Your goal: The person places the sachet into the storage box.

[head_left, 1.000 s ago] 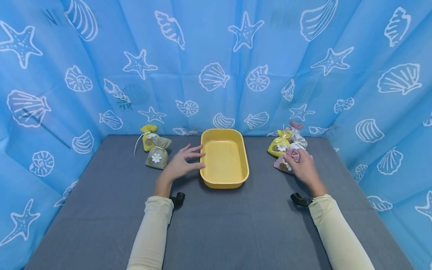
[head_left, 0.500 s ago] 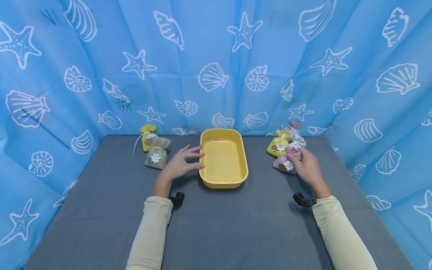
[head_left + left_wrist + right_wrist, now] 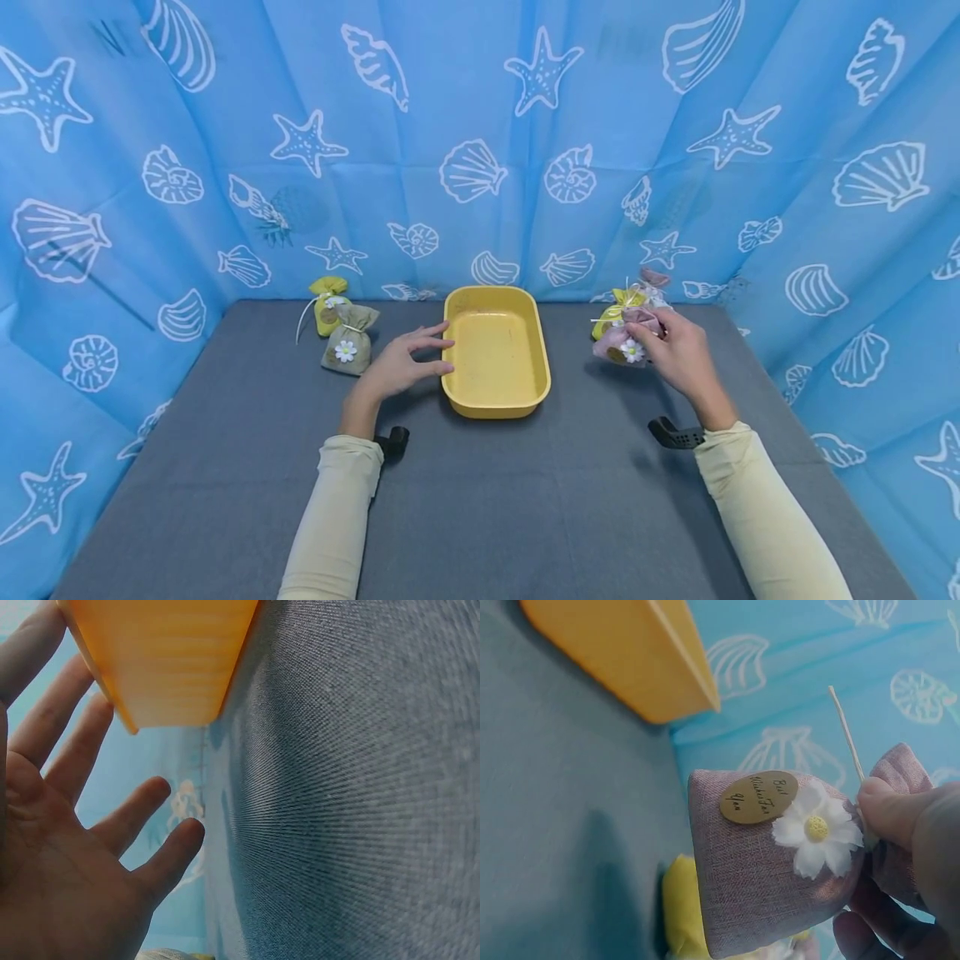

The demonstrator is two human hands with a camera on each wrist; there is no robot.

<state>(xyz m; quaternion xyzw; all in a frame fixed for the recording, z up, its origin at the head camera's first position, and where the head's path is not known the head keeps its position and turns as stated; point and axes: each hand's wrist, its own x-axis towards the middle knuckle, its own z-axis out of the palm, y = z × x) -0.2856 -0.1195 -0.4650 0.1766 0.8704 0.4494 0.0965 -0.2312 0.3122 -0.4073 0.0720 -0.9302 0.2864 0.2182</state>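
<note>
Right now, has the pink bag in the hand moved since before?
Yes: in the head view, the pink bag moved up and slightly closer to the tray.

Between the fingers of the left hand [image 3: 399, 363] and those of the right hand [image 3: 684, 354] sits the tub [image 3: 497, 412], its left rim at the left fingertips. Left of these are a near pouch [image 3: 350, 340] and, behind it, a far pouch [image 3: 327, 312]. The held pouch [image 3: 746, 877] extends left from the right fingers; behind them (partly covered) are other pouches [image 3: 617, 309] on the table [image 3: 495, 508], the curtain [image 3: 480, 100] beyond.
</note>
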